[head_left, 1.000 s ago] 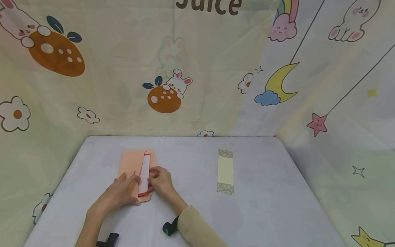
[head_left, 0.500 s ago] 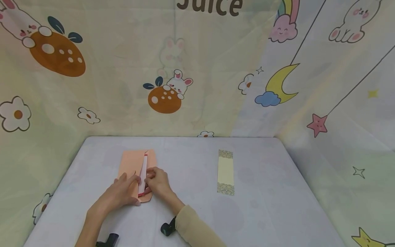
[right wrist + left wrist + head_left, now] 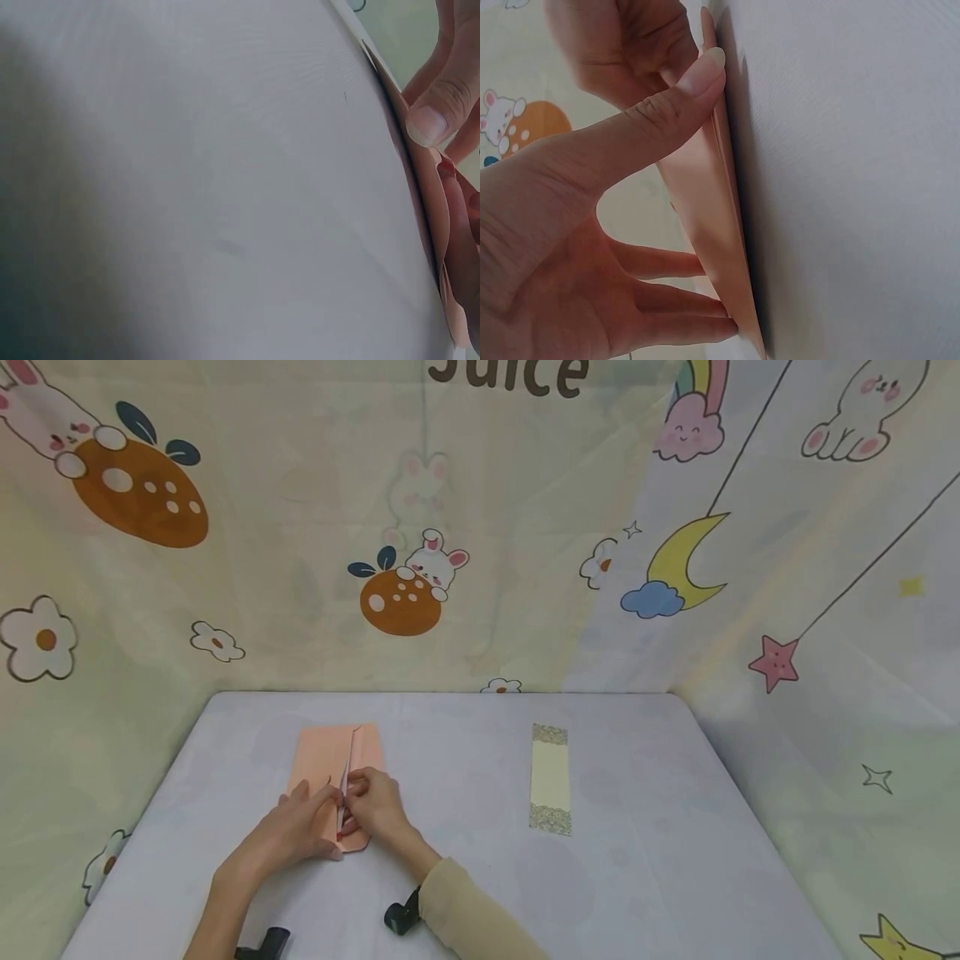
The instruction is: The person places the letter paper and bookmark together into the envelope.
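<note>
At the bottom of the head view, a tan cuff (image 3: 472, 906) leads up to the right hand (image 3: 380, 806), left of centre. Beside it, the left hand (image 3: 303, 822) lies across the peach envelope (image 3: 321, 753), thumb at its lower edge; this grip looks narrow, with the envelope held between thumb and fingers. The right grip seems a close pinch on the white insert (image 3: 341, 821), seen almost edge-on in the envelope's lengthwise gap, though the fingers hide the exact contact. The right wrist view shows a bit of red there and the peach paper bulging.

The step appears to be working the insert at that gap. Done well, it would want the left thumb steady on the lower edge, the flap lifted only slightly, and the insert guided evenly along its length; forcing one end could crease the paper.

Farther right on the tabletop (image 3: 480, 877) lies a cream strip with glittery ends (image 3: 550, 781), untouched. Behind rises the printed cloth (image 3: 517, 527).
</note>
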A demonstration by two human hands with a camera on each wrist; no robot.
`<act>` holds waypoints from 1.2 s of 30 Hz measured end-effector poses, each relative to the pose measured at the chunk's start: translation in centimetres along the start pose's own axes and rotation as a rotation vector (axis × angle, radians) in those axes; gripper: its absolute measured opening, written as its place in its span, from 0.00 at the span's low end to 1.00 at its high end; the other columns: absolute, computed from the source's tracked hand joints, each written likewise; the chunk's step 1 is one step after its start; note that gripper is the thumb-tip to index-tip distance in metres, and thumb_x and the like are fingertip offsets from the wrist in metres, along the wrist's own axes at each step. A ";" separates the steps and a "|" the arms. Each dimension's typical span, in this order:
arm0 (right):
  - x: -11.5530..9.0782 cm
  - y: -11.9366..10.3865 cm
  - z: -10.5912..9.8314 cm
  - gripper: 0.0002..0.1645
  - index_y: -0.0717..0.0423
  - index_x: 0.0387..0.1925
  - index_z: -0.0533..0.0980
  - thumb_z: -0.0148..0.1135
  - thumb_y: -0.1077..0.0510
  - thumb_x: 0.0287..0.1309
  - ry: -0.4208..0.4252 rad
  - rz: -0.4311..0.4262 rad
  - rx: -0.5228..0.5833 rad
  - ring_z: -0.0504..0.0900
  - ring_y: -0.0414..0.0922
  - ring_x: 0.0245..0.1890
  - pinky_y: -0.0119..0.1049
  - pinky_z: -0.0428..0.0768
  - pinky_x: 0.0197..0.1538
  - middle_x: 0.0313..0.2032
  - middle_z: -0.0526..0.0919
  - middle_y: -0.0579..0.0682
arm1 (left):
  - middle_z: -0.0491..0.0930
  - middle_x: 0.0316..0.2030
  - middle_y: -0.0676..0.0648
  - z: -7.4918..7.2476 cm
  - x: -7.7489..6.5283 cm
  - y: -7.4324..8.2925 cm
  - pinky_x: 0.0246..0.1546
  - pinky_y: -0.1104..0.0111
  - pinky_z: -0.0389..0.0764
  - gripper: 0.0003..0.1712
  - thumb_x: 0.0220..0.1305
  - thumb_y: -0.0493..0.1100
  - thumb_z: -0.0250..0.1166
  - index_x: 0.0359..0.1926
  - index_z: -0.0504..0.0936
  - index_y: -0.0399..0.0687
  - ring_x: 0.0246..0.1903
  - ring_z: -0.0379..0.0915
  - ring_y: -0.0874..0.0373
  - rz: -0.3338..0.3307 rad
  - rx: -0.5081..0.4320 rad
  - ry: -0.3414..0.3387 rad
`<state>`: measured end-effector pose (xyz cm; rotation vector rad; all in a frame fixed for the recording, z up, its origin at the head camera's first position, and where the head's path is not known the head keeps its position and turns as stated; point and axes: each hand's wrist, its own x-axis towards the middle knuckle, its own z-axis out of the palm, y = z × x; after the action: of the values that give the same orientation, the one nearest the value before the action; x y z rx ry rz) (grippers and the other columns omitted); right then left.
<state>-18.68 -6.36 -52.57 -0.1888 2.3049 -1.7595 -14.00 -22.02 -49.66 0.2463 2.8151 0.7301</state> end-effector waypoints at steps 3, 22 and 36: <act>-0.1 -0.1 0.2 0.22 0.66 0.53 0.78 0.59 0.77 0.57 0.001 0.001 0.007 0.86 0.49 0.16 0.35 0.81 0.18 0.26 0.84 0.48 | 0.55 0.69 0.13 -0.1 -0.1 0.1 0.48 0.22 0.67 0.45 0.42 0.57 0.84 0.60 0.75 0.52 0.59 0.50 0.02 -0.002 0.002 -0.006; -0.6 -0.3 -0.7 0.21 0.66 0.52 0.78 0.57 0.79 0.58 0.003 0.035 0.082 0.87 0.53 0.17 0.39 0.84 0.21 0.28 0.85 0.53 | 0.55 0.67 0.12 0.0 0.1 0.2 0.49 0.22 0.67 0.48 0.41 0.58 0.84 0.62 0.75 0.50 0.59 0.51 0.03 -0.027 0.014 -0.020; -2.2 0.4 -5.4 0.15 0.63 0.49 0.81 0.64 0.72 0.60 -0.022 -0.119 -0.092 0.82 0.32 0.23 0.25 0.80 0.28 0.32 0.87 0.51 | 0.71 0.48 0.34 0.0 0.0 -0.1 0.34 0.47 0.78 0.41 0.38 0.57 0.85 0.53 0.76 0.57 0.45 0.73 0.23 0.036 0.019 0.037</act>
<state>-17.98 -0.65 -51.39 -0.3669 2.4055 -1.6970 -14.02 -22.13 -49.75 0.2900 2.8611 0.7231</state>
